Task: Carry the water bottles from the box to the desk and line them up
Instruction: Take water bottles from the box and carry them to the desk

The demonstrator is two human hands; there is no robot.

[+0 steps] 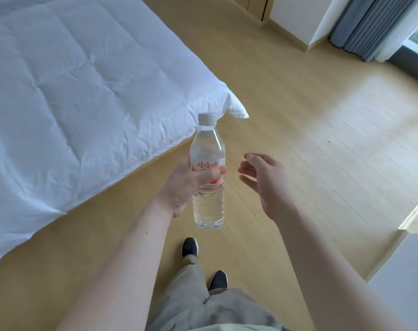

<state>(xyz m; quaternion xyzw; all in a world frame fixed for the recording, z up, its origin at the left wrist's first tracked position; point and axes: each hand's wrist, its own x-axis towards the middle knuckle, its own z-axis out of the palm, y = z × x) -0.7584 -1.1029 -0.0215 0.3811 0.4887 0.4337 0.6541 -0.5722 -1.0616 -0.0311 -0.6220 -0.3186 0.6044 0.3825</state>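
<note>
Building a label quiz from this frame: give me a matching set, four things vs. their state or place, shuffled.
Column 1:
1. left hand
2. right hand
3. water bottle
4. white duvet

Column 2:
A. upright, capped, held above the floor
B. on the bed, to the left
C. grips the labelled middle of the bottle
D. holds nothing, fingers relaxed, beside the bottle

Pairs: 1-C, 2-D, 3-A, 4-B

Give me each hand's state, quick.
Left hand: grips the clear plastic water bottle, upright.
Right hand: open, holding nothing.
</note>
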